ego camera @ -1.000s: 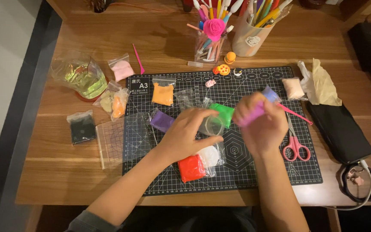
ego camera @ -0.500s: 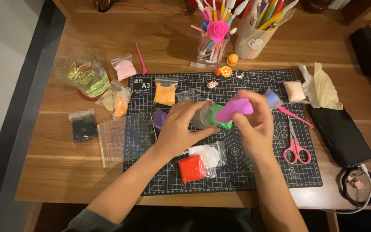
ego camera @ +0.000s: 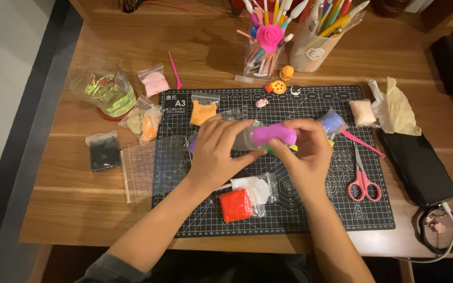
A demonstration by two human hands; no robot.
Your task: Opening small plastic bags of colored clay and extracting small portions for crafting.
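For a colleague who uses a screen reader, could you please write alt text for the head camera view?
Seen from above, the left hand and right hand hold a purple lump of clay between them over a black cutting mat on a wooden table. Bagged red clay, pink scissors and a cup of tools lie around.

Bare cutting mat [ego camera: 310,215] lies before the hands; scissors [ego camera: 362,178] crowd right.

Warm, dimmish overhead light; soft shadows under the hands [ego camera: 258,152] (slightly motion-blurred), corners darken, mild edge distortion.
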